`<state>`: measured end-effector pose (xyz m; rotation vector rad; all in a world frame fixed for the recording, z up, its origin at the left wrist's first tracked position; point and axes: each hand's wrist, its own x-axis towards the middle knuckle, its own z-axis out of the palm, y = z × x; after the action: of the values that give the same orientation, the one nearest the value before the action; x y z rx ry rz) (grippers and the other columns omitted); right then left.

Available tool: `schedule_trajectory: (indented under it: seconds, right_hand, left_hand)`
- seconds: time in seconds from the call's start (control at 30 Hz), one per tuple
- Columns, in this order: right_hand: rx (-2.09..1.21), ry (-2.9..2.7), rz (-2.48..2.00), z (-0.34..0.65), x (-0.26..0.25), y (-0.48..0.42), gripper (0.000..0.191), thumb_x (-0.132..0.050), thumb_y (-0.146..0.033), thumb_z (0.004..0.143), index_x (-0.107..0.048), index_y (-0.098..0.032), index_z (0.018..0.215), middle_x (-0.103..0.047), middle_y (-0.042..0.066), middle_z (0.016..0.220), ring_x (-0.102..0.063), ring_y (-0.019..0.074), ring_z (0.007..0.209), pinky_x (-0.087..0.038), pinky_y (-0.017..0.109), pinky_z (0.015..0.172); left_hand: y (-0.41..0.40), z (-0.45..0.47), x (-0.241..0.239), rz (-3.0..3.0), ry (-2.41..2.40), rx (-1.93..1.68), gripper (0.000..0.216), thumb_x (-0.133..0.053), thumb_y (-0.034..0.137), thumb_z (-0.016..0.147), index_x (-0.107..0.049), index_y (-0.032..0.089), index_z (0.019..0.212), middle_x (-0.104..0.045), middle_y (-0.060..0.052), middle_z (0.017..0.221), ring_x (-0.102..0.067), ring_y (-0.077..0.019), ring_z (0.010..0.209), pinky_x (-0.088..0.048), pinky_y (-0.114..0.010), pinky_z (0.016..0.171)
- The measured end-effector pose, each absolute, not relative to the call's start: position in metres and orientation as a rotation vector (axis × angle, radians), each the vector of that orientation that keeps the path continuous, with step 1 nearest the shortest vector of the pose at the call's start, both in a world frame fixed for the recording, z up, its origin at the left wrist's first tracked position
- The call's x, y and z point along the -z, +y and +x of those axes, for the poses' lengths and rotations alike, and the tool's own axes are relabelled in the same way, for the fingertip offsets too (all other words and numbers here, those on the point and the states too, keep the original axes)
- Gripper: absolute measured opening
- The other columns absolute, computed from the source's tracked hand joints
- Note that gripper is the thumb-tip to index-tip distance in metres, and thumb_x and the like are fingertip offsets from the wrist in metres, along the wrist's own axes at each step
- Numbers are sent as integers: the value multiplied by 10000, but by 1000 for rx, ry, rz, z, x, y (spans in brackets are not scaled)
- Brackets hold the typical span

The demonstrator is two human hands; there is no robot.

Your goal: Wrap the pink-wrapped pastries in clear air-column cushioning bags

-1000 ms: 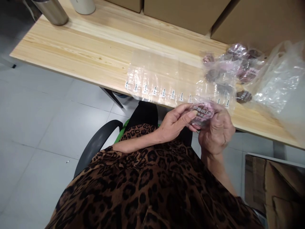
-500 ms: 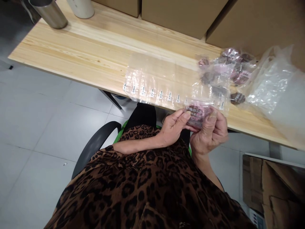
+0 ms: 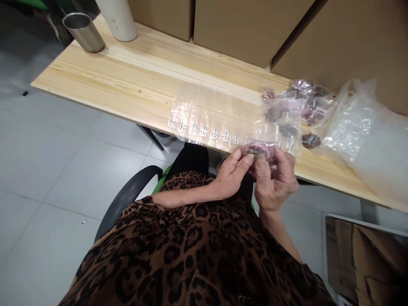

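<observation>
Two hands' grip, left hand [image 3: 231, 174], right hand [image 3: 276, 178], pinching pink packet [image 3: 258, 150] between

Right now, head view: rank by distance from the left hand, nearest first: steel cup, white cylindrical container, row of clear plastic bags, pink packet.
1. Pink packet: pinched between the left hand and right hand, at the table's near edge.
2. Row of clear plastic bags: flat on the wooden table, just beyond the hand.
3. White cylindrical container: far left, at the back.
4. Steel cup: far-left corner, slightly farther.
</observation>
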<state>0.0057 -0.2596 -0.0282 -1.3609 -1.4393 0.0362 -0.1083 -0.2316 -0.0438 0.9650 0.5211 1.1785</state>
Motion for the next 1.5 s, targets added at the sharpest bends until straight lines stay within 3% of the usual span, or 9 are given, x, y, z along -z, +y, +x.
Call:
schedule_trajectory:
  seconds: [0.2,0.37,0.6,0.83,1.07,1.2,1.3,1.4,1.5]
  right_hand:
    - [-359,-1578,-1416,31,-8,-254,275,-779,-417,959,-773,-256,1182,-678,40,1002,-598,190,844,-499,371,771]
    - [-608,-1598,-1481,38,-27,-253,174,-797,-423,949,-770,-302,1072,-638,7,873,-542,173,722,-442,353,673]
    - [-742,-1584,-1553,49,-28,-253,343,-827,-527,902,-742,-380,1200,-697,11,943,-605,202,747,-493,371,669]
    - [-899,-1546,-1530,54,-31,-248,280,-820,-503,923,-764,-275,1074,-715,20,897,-639,162,746,-523,295,649]
    - [-1219,-1635,-1541,56,-60,-221,386,-942,-538,755,-811,-228,943,-768,40,860,-682,173,741,-567,270,654]
    - [-1308,-1562,-1478,52,-70,-199,379,-976,-510,711,-827,-238,930,-797,45,886,-731,195,794,-610,296,717]
    - [-1272,-1395,-1434,45,-71,-173,377,-992,-488,698,-837,-252,947,-818,53,969,-734,178,819,-606,284,710]
    - [-1247,-1297,-1405,33,-68,-138,409,-1028,-463,621,-811,-209,858,-789,53,869,-582,94,614,-450,217,516]
    - [-1307,-1228,-1411,17,-63,-104,441,-1053,-389,543,-703,-171,699,-695,29,685,-425,57,504,-282,212,431]
  left_hand:
    - [-229,-112,42,987,432,-1047,516,-584,701,1013,-550,214,1182,-649,5,908,-653,-98,685,-571,-250,674]
    - [-226,-120,43,1106,474,-949,539,-556,729,1009,-533,214,1167,-677,7,812,-695,-120,688,-584,-263,687]
    - [-221,-124,40,1106,424,-940,525,-605,693,1002,-520,205,1176,-662,11,806,-697,-109,688,-583,-244,666]
    - [-220,-127,37,1105,436,-897,538,-625,687,992,-511,200,1190,-666,0,800,-695,-120,691,-582,-262,675]
    - [-217,-135,33,1160,491,-853,498,-663,635,987,-542,188,1170,-655,13,760,-681,-116,666,-584,-263,677]
    - [-202,-159,13,1314,565,-950,547,-605,621,1025,-567,179,1345,-712,-66,1002,-704,-135,765,-594,-283,698]
    - [-173,-197,-11,1605,957,-1124,572,-512,617,1071,-558,218,1478,-702,-140,1289,-707,-209,1028,-609,-363,868]
    - [-133,-233,-29,1843,1634,-1146,581,-504,585,1075,-563,191,1497,-627,-169,1454,-606,-310,1305,-529,-481,1101]
    - [-100,-250,-33,1833,2087,-762,567,-515,555,1068,-633,103,1389,-625,-236,1427,-546,-386,1375,-442,-533,1181]
